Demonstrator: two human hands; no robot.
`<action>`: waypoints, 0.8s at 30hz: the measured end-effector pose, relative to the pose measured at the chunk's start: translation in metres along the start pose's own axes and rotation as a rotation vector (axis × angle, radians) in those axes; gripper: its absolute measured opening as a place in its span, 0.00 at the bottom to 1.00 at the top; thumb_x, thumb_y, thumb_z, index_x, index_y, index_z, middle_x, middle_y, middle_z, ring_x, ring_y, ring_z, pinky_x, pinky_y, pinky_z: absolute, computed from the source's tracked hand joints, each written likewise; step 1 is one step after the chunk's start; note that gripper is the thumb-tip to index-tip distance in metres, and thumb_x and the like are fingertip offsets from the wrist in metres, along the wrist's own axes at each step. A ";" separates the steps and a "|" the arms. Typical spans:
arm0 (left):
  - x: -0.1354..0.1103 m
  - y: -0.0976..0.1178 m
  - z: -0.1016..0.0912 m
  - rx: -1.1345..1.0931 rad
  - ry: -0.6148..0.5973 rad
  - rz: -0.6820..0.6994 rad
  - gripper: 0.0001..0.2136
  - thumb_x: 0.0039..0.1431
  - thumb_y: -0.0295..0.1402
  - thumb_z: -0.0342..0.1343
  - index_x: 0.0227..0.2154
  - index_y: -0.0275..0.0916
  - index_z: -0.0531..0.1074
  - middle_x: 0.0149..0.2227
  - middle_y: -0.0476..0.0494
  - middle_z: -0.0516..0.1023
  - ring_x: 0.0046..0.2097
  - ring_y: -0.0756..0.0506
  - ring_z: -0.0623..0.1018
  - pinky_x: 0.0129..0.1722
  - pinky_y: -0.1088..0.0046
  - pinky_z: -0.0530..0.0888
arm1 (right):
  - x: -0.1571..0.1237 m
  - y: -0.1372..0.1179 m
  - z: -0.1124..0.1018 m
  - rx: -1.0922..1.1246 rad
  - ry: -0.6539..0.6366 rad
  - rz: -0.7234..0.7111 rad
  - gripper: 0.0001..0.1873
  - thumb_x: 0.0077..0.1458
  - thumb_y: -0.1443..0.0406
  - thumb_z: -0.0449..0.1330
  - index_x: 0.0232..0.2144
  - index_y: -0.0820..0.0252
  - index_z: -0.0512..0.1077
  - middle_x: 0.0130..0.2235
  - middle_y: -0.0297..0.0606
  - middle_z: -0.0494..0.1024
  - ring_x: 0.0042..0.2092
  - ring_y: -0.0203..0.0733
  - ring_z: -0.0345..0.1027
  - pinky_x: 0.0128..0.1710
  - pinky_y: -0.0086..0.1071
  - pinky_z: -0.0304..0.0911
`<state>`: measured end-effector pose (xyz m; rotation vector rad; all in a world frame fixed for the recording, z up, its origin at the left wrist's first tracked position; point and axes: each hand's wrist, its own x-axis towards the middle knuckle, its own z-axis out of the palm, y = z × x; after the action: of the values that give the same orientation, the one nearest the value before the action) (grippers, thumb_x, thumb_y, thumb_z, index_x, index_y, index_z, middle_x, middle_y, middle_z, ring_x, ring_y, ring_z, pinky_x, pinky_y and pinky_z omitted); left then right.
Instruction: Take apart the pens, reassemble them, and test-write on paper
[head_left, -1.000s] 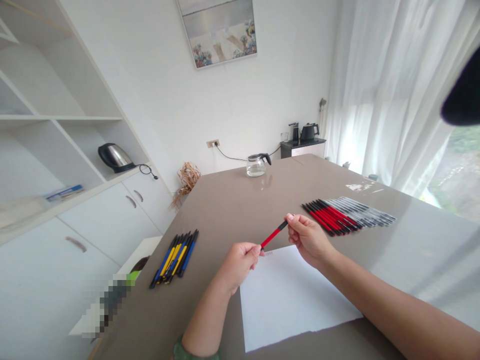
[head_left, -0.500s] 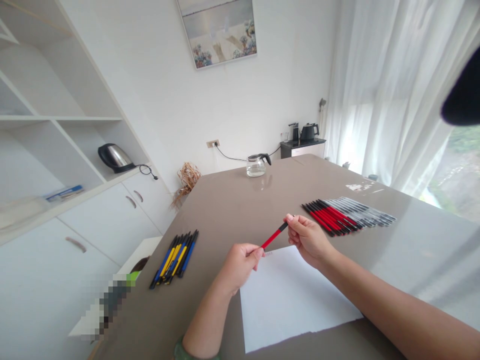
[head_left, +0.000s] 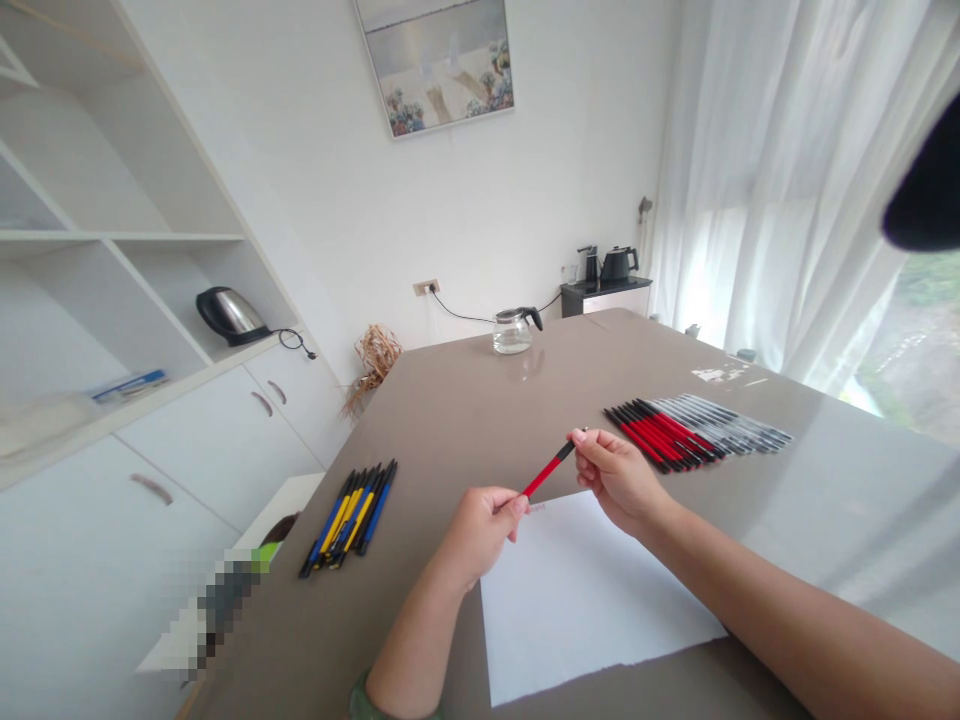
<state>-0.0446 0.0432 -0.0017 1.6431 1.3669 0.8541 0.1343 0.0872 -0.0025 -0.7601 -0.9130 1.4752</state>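
Observation:
I hold a red pen with a black end (head_left: 547, 471) between both hands, just above the far left corner of a white sheet of paper (head_left: 585, 600). My left hand (head_left: 480, 525) pinches its lower red end. My right hand (head_left: 616, 478) pinches its upper black end. A row of red-and-black and grey pens (head_left: 694, 430) lies on the table to the right of my right hand. A bundle of blue and yellow pens (head_left: 352, 515) lies to the left of my left hand.
The brown table (head_left: 465, 410) carries a glass jug (head_left: 515, 330) at its far edge. White shelves and cupboards (head_left: 150, 420) with a kettle (head_left: 229, 313) stand along the left. A curtained window (head_left: 795, 180) is on the right, and a small stand with kettles (head_left: 607, 280) sits at the back.
Both hands stay closed on the red pen; it has barely shifted, with my left hand a touch lower.

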 end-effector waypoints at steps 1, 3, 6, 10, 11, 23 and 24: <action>0.000 0.000 0.000 0.017 0.012 0.012 0.16 0.51 0.40 0.45 0.15 0.36 0.64 0.19 0.49 0.67 0.24 0.51 0.66 0.23 0.77 0.57 | 0.000 0.001 0.000 -0.010 0.009 -0.009 0.13 0.43 0.58 0.59 0.18 0.60 0.61 0.16 0.26 0.56 0.19 0.28 0.47 0.19 0.26 0.46; 0.000 0.000 0.001 0.027 0.016 0.042 0.16 0.51 0.40 0.45 0.14 0.36 0.63 0.18 0.50 0.65 0.25 0.50 0.66 0.24 0.77 0.57 | 0.001 0.001 -0.001 -0.020 0.014 -0.019 0.16 0.44 0.58 0.59 0.16 0.60 0.58 0.15 0.26 0.55 0.19 0.28 0.47 0.19 0.26 0.46; 0.000 0.003 0.001 0.002 -0.003 0.038 0.17 0.52 0.40 0.44 0.13 0.36 0.62 0.19 0.49 0.67 0.25 0.51 0.66 0.24 0.77 0.57 | 0.001 0.002 -0.001 -0.008 -0.002 0.002 0.13 0.44 0.59 0.58 0.20 0.61 0.62 0.17 0.27 0.56 0.19 0.28 0.48 0.19 0.26 0.46; -0.002 0.007 0.000 -0.022 -0.028 -0.034 0.17 0.52 0.40 0.44 0.14 0.36 0.63 0.22 0.48 0.70 0.21 0.53 0.63 0.23 0.77 0.57 | 0.000 0.001 -0.001 0.016 -0.056 0.048 0.13 0.45 0.59 0.58 0.33 0.59 0.67 0.20 0.27 0.58 0.20 0.28 0.49 0.20 0.26 0.47; -0.002 0.007 0.000 -0.025 -0.030 -0.038 0.17 0.51 0.40 0.44 0.14 0.35 0.63 0.22 0.47 0.70 0.21 0.53 0.63 0.23 0.77 0.57 | -0.001 0.001 -0.001 0.014 -0.066 0.051 0.13 0.45 0.59 0.58 0.34 0.59 0.67 0.20 0.27 0.59 0.21 0.28 0.49 0.21 0.26 0.48; -0.004 0.007 0.004 -0.007 -0.094 -0.068 0.15 0.51 0.40 0.46 0.20 0.34 0.68 0.17 0.50 0.65 0.18 0.54 0.61 0.20 0.77 0.59 | 0.000 0.003 -0.001 -0.096 -0.037 -0.024 0.16 0.44 0.57 0.58 0.17 0.60 0.57 0.16 0.28 0.58 0.19 0.29 0.49 0.20 0.27 0.47; -0.004 0.008 0.005 -0.048 -0.125 -0.076 0.14 0.51 0.40 0.47 0.22 0.33 0.69 0.18 0.50 0.66 0.19 0.54 0.63 0.21 0.77 0.60 | 0.000 0.002 -0.001 -0.095 -0.047 -0.025 0.15 0.44 0.58 0.58 0.17 0.60 0.58 0.16 0.28 0.58 0.19 0.29 0.49 0.20 0.27 0.47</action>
<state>-0.0376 0.0375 0.0029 1.5703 1.3045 0.7226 0.1342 0.0870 -0.0050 -0.7836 -1.0305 1.4412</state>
